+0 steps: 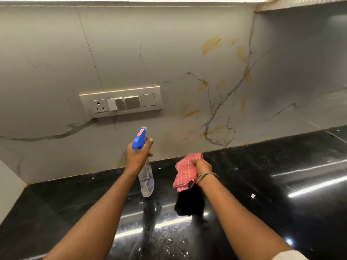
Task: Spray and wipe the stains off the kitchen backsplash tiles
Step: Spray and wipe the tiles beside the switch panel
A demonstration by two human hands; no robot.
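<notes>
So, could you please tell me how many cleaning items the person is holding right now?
2: a spray bottle gripped in the left hand, and a pink checked cloth bunched in the right hand, to its right. None appears hidden.

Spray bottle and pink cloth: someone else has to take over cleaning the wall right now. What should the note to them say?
Left hand grips the spray bottle at its neck, blue nozzle facing the wall.
Right hand holds the bunched pink cloth above the black counter.
Done: nothing that shows; orange-brown stains mark the backsplash tiles right of the switch plate.
Left: spray the stains, then wipe them off, probably keeping spray off the switch plate.
</notes>
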